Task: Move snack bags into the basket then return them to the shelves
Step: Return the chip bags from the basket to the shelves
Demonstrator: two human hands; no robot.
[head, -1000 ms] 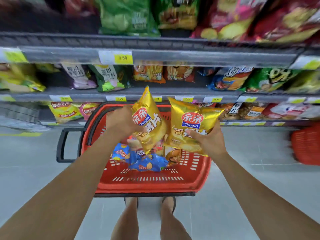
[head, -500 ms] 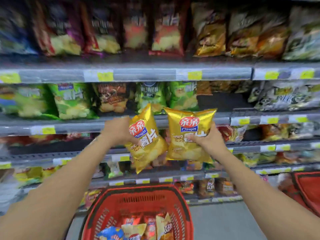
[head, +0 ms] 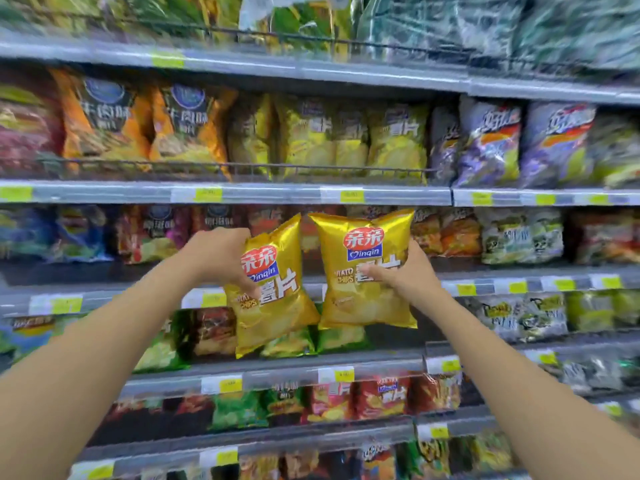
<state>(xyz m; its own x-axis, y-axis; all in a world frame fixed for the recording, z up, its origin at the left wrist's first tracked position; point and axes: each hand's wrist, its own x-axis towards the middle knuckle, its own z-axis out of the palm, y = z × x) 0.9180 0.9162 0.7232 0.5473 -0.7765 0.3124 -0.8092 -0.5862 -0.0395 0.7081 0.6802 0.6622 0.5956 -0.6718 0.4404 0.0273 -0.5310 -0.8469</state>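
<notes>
Shelves (head: pixel 263 195) are packed to their front edges, and a wire rail (head: pixel 242 167) fronts the matching yellow row (head: pixel 346 140); a bag fed in low may snag the rail or topple neighbours. Left hand (head: pixel 218 258) grips the left bag (head: pixel 273 306), right hand (head: pixel 405 278) the right bag (head: pixel 363 244), side by side before the shelf edges.

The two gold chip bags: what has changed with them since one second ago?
The left gold foil bag and right gold foil bag rose from above the red plastic basket to the grey metal shelves; the basket is out of view. The left hand and right hand still grip one each.
</notes>
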